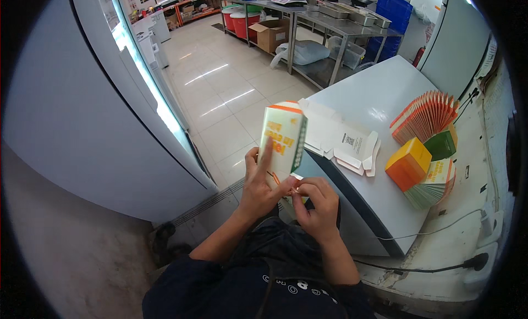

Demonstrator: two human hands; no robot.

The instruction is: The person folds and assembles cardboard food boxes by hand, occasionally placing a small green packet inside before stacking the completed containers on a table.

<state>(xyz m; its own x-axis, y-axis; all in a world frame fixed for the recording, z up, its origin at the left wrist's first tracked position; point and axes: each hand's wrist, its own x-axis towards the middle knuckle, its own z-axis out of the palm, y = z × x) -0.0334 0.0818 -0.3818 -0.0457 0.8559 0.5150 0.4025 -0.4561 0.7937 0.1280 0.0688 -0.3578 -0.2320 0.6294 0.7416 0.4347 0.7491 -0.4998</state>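
Front and centre, just off the white cabinet top (374,91), a pale carton (284,128) is held up squared, its top apparently closed; the left hand (257,193) grips it, the right hand (319,209) pinches at its lower end, which looks unfinished. Yellow-orange lettering marks its front! Nearby lies a flat carton (360,148) with small print and a square code; farther right, fanned cartons (423,118), seemingly unmade, flank an orange box (406,168).

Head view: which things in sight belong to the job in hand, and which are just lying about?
Likely part of the job:
- carton, held in the left hand, right hand at its lower end
- flattened carton
- fanned stack of similar cartons

Apparently lying about:
- red buckets
- cardboard box
- metal trays
- black plug
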